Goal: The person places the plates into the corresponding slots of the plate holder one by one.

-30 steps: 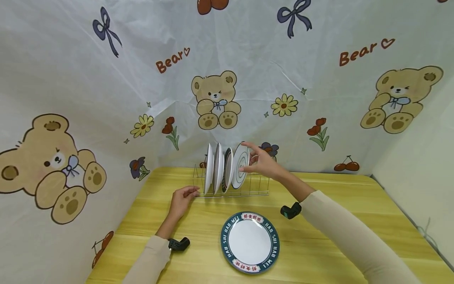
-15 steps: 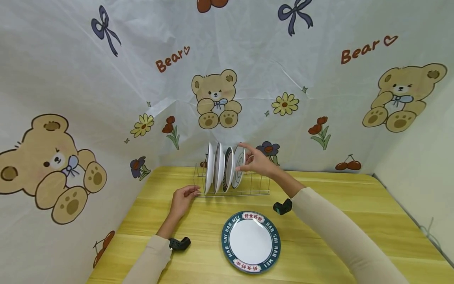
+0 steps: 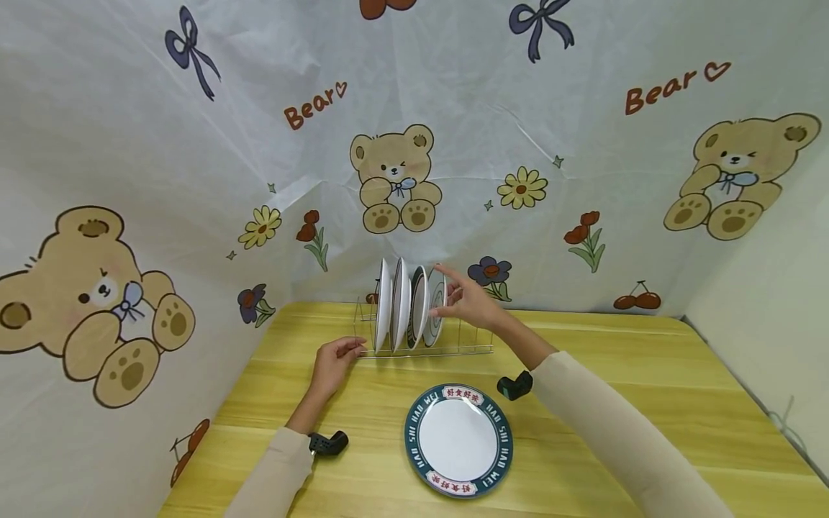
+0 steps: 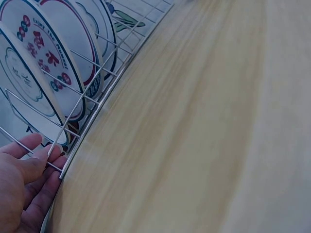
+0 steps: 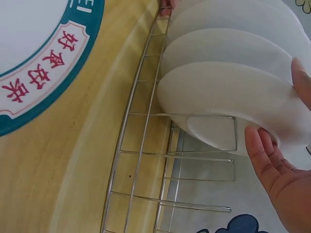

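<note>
In the head view, a wire dish rack (image 3: 463, 352) stands at the back of the table with several white plates upright in it. My left hand (image 3: 332, 365) pinches the wire at its left end, thumb and fingers around it in the left wrist view. My right hand (image 3: 476, 301) holds the rightmost plate (image 3: 435, 331) by its edge. That plate leans leftward in its slot, its white back (image 5: 218, 90) showing in the right wrist view. Beside it stand a dark-rimmed plate (image 3: 419, 309) and white plates (image 3: 399, 309) further left.
A large plate with a teal lettered rim (image 3: 458, 392) lies flat on the wooden table (image 3: 615, 403), in front of the rack. Behind the rack hangs a white cloth (image 3: 466, 144) printed with bears and flowers. Bare rack slots (image 5: 194, 179) lie right of the held plate.
My right hand has moved left and slightly down with the rightmost plate, which now stands closer to its neighbour. My left hand has stayed on the rack's end.
</note>
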`<state>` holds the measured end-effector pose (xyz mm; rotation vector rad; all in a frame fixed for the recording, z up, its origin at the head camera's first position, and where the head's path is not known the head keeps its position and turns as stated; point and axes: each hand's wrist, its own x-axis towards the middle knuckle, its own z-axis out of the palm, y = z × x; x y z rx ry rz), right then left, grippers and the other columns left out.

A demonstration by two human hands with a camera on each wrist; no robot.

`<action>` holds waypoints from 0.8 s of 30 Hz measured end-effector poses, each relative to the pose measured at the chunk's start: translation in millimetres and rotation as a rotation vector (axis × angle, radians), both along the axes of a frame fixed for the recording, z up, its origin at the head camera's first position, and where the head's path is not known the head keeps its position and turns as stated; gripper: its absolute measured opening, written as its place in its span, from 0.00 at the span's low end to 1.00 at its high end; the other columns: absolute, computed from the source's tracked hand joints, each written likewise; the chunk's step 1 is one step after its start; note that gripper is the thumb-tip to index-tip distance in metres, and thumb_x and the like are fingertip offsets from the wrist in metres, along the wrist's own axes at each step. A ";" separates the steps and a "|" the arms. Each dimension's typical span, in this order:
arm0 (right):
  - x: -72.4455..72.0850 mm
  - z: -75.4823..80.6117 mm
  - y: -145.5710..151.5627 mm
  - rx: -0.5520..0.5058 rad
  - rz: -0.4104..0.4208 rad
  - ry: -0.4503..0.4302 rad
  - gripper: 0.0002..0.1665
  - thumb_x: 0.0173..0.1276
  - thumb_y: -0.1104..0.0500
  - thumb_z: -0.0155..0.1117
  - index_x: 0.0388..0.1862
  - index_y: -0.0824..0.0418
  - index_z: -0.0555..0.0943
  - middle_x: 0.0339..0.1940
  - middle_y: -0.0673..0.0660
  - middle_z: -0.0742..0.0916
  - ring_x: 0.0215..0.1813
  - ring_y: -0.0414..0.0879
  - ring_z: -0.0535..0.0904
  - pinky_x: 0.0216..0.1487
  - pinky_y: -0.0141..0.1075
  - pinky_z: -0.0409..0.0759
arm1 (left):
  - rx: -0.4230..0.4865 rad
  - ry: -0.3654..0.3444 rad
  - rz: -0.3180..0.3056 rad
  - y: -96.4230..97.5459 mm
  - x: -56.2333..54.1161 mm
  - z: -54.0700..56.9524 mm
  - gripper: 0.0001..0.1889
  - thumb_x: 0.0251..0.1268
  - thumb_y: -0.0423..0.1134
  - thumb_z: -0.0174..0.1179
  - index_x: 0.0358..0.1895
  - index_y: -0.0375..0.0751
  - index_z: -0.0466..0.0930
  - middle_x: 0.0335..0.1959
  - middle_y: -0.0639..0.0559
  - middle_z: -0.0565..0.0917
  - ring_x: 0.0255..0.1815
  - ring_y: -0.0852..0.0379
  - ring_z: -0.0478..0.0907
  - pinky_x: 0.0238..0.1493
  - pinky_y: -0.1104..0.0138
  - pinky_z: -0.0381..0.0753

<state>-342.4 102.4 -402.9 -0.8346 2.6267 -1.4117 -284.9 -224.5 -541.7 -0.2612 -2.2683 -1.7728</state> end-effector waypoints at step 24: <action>69.9 -17.8 44.4 -0.089 -0.092 0.006 0.48 0.69 0.55 0.73 0.82 0.49 0.59 0.64 0.64 0.79 0.56 0.59 0.82 0.55 0.52 0.86 | 0.004 0.006 0.002 0.5 -2.3 -1.7 0.09 0.68 0.26 0.64 0.48 0.33 0.88 0.47 0.39 0.88 0.43 0.42 0.88 0.45 0.66 0.89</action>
